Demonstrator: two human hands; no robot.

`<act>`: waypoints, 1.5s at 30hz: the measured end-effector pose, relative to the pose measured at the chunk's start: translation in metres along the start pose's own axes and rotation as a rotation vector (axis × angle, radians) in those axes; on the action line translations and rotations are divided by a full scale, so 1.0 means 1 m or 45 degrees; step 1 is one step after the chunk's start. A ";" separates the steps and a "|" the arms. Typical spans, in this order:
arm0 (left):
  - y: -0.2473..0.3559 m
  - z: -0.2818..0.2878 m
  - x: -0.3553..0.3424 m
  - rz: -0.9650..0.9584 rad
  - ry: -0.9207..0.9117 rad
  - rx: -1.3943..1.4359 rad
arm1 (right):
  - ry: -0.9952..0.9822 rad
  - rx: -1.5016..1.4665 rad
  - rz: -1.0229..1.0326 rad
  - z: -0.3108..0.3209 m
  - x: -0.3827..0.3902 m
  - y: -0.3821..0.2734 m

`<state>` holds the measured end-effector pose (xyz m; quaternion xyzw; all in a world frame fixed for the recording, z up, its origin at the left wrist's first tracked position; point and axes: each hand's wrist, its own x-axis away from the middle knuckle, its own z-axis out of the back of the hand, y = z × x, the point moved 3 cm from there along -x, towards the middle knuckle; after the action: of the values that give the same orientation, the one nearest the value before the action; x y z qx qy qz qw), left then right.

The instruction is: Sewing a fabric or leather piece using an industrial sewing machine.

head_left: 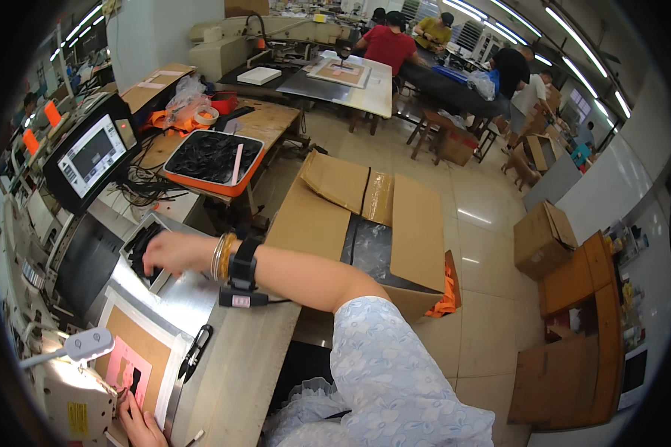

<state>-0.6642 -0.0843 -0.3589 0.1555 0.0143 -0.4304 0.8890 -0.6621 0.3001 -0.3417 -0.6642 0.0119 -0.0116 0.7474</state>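
My right hand (173,253), slightly blurred, reaches over a metal container of black pieces (138,242); its fingertips are curved and what they grip, if anything, is unclear. My left hand (136,426) lies at the lower left under the sewing machine head (74,395), its fingers extended on the edge of a board template (153,350) with a pink cut-out panel (138,361). A small lamp (89,344) lights it. Black thread snips (194,354) lie beside the template on the metal bed. A small black cabled device (242,298) is beside my right wrist.
Behind stand a control screen (89,156) and an orange-rimmed tray of black pieces (205,160) on a wooden table (276,123). An open carton (417,216) sits right of the machine. Cartons (540,235) and a wooden cabinet (574,272) line the right. Several people (388,45) work at the back.
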 end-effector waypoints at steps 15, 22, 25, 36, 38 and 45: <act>0.006 0.004 0.005 0.190 0.026 -0.070 | -0.263 0.921 0.391 -0.136 -0.004 0.015; 0.006 0.004 0.008 0.171 0.071 -0.108 | -0.448 0.963 0.355 -0.180 -0.023 0.007; 0.007 0.004 0.009 0.144 0.106 -0.080 | -0.440 0.992 0.394 -0.187 -0.030 0.002; 0.017 0.000 -0.001 0.185 0.190 0.258 | -0.441 1.020 0.676 -0.190 -0.014 -0.011; 0.016 -0.004 -0.007 0.207 0.239 0.265 | -0.455 1.098 0.767 -0.192 -0.014 -0.011; 0.013 -0.012 -0.021 0.206 0.402 0.241 | -0.481 1.158 0.822 -0.189 -0.014 -0.014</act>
<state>-0.6661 -0.0570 -0.3634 0.3044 0.1005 -0.3271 0.8889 -0.6826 0.1114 -0.3495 -0.2301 0.0742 0.3312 0.9121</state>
